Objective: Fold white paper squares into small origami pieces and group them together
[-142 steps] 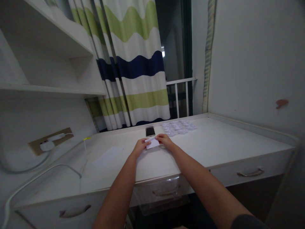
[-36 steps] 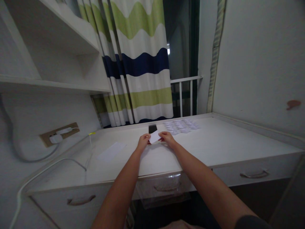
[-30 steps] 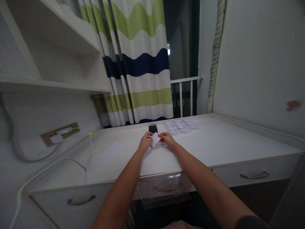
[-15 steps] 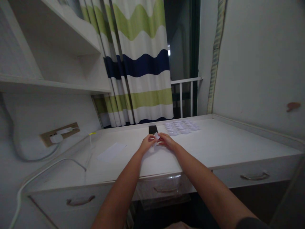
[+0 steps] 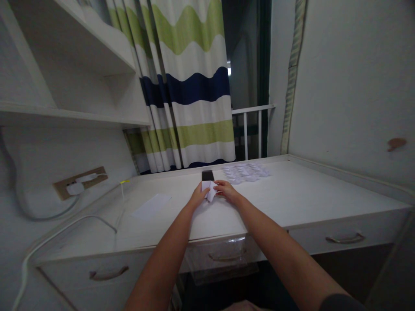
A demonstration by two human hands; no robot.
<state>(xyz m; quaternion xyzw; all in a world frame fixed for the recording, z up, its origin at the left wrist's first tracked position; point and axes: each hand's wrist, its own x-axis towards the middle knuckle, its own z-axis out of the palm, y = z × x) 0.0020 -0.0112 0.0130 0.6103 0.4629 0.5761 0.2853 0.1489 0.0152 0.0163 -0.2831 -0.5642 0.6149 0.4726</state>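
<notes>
Between my hands, just above the white desk, is a small folded piece of white paper. My left hand grips its left side, with the thumb across the front. On the opposite side my right hand pinches the paper's right edge with the fingertips. A dark phone lies flat right behind the paper, partly covered by it. Beyond my right hand, several small folded white paper pieces lie in rows.
White sheets of paper lie on the desk to the left. A white cable crosses the left edge near a wall socket. A shelf overhangs the left side; a striped curtain hangs behind.
The folded paper has turned and spread, so broader faces of it now show between my hands. My left thumb has come across its front.
</notes>
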